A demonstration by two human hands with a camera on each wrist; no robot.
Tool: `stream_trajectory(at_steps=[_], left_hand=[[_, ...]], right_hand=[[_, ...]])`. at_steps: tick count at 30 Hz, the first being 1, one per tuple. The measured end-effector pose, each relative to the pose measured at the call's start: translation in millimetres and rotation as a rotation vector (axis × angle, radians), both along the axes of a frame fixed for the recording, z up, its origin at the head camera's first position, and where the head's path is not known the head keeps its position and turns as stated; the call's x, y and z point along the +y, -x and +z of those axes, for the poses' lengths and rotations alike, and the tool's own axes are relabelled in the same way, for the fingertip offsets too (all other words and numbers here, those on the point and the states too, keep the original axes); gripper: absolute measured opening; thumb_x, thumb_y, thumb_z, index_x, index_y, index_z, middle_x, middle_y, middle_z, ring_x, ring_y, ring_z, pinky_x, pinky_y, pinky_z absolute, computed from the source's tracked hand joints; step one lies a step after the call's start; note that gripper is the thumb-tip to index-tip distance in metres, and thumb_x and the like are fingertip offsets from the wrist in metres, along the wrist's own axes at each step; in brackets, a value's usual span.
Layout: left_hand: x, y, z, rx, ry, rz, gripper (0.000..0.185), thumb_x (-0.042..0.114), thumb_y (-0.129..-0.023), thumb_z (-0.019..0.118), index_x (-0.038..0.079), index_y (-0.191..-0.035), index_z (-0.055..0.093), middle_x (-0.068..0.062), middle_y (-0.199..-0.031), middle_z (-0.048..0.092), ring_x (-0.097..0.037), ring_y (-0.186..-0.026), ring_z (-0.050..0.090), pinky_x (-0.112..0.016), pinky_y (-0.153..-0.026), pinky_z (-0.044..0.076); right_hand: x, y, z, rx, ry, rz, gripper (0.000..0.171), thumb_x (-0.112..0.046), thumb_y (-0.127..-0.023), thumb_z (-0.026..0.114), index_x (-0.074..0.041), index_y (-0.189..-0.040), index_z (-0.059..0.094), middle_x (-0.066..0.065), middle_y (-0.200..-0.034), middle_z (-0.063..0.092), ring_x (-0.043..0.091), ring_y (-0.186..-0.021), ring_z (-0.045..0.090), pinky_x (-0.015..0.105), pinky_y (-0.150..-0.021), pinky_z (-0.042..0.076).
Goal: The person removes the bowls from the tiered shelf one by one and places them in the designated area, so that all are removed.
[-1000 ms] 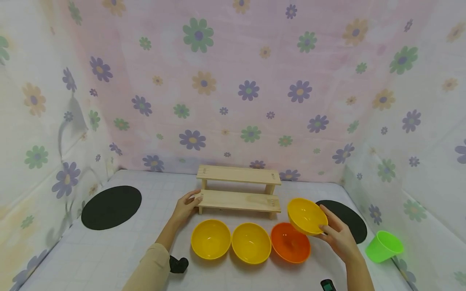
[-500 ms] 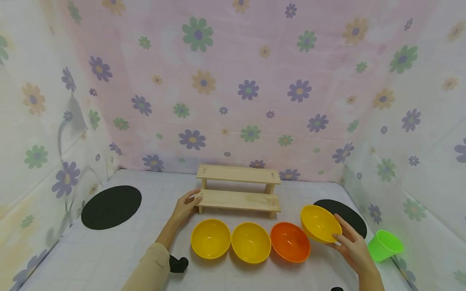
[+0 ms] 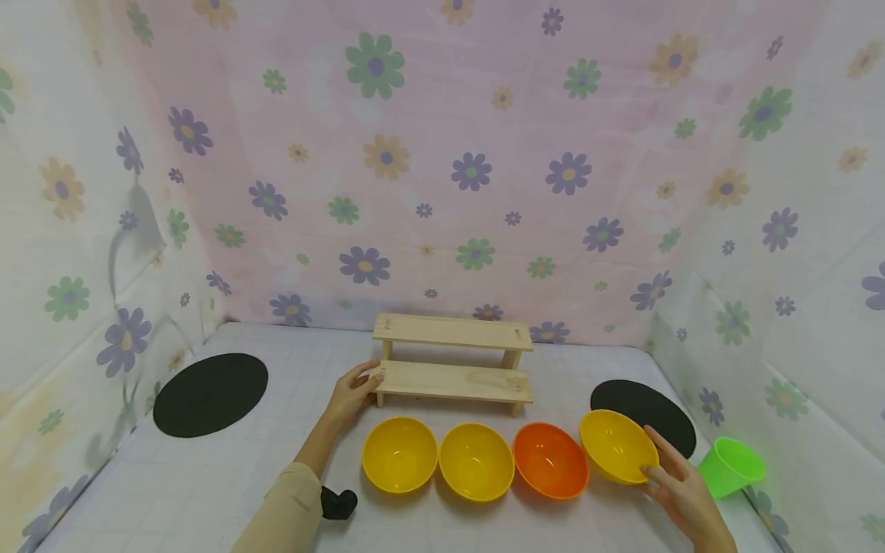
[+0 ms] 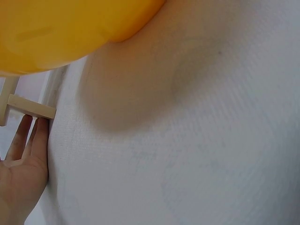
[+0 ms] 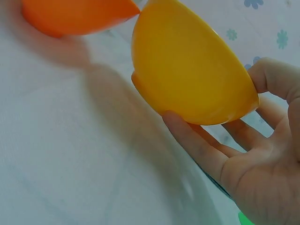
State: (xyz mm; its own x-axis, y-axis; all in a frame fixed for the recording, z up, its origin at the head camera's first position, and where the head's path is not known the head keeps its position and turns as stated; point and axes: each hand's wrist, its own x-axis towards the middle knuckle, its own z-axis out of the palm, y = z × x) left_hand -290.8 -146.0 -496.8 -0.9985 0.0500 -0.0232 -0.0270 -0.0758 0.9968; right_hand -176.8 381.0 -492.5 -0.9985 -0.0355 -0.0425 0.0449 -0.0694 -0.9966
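Observation:
My right hand (image 3: 681,491) holds a yellow bowl (image 3: 618,447) at its right rim, thumb over the edge and fingers under the outside. In the right wrist view this bowl (image 5: 192,65) is tilted, its left rim by the orange bowl (image 5: 77,14). That orange bowl (image 3: 551,461) and two more yellow bowls, the middle one (image 3: 477,462) and the left one (image 3: 399,455), stand in a row. With fairly straight fingers, my left hand (image 3: 351,395) touches the left end of a two-step wooden stand (image 3: 452,382); the left wrist view shows its fingertips against a leg (image 4: 32,107).
Dark oval mats lie at left (image 3: 210,395) and right (image 3: 646,411) on the white-covered table. A green cup (image 3: 733,467) leans over at the far right. A small black object (image 3: 339,504) lies by the left sleeve (image 3: 283,507). Flowered cloth walls enclose the table.
My right hand has carried the yellow bowl right and down, from above the orange bowl to its right side. The left hand and the stand stay in place.

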Motion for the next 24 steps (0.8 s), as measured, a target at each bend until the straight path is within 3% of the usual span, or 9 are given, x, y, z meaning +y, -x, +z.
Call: stream_trajectory(at_steps=[6,13,21,24], left_hand=[[-1.5,3.9,-8.9,0.009,0.015,0.015,0.049,0.016,-0.093,0.060,0.002,-0.137,0.045,-0.030,-0.131,0.047,-0.038,-0.116,0.051,-0.045,-0.096,0.045],[-2.2,4.4,-9.6,0.014,0.004,0.016,0.048,0.015,-0.092,0.062,0.003,-0.136,0.047,-0.030,-0.133,0.046,-0.039,-0.118,0.050,-0.045,-0.096,0.045],[-0.1,3.9,-7.2,0.010,-0.011,0.018,0.048,0.014,-0.093,0.061,0.002,-0.137,0.046,-0.030,-0.133,0.046,-0.036,-0.116,0.051,-0.045,-0.097,0.044],[0.3,2.5,-7.2,0.016,-0.006,0.023,0.049,0.014,-0.093,0.060,0.001,-0.138,0.044,-0.031,-0.133,0.045,-0.034,-0.115,0.052,-0.045,-0.097,0.044]], right_hand=[[4.9,-3.8,-6.4,-0.022,0.009,0.008,0.054,0.003,-0.094,0.045,-0.043,-0.121,0.051,-0.035,-0.112,0.048,0.002,-0.092,0.050,0.021,-0.074,0.050],[7.0,-6.9,-11.9,-0.029,-0.010,0.003,0.057,0.006,-0.093,0.043,-0.046,-0.113,0.054,-0.035,-0.109,0.049,0.008,-0.085,0.051,0.024,-0.073,0.050],[6.8,-6.9,-16.3,-0.089,-0.003,-0.031,0.049,-0.002,-0.096,0.047,-0.047,-0.113,0.052,-0.037,-0.105,0.047,-0.009,-0.092,0.052,0.024,-0.077,0.054],[4.5,-6.2,-14.4,-0.170,-0.033,-0.067,0.053,-0.011,-0.098,0.050,-0.048,-0.133,0.037,-0.033,-0.110,0.041,-0.011,-0.090,0.051,0.027,-0.081,0.054]])
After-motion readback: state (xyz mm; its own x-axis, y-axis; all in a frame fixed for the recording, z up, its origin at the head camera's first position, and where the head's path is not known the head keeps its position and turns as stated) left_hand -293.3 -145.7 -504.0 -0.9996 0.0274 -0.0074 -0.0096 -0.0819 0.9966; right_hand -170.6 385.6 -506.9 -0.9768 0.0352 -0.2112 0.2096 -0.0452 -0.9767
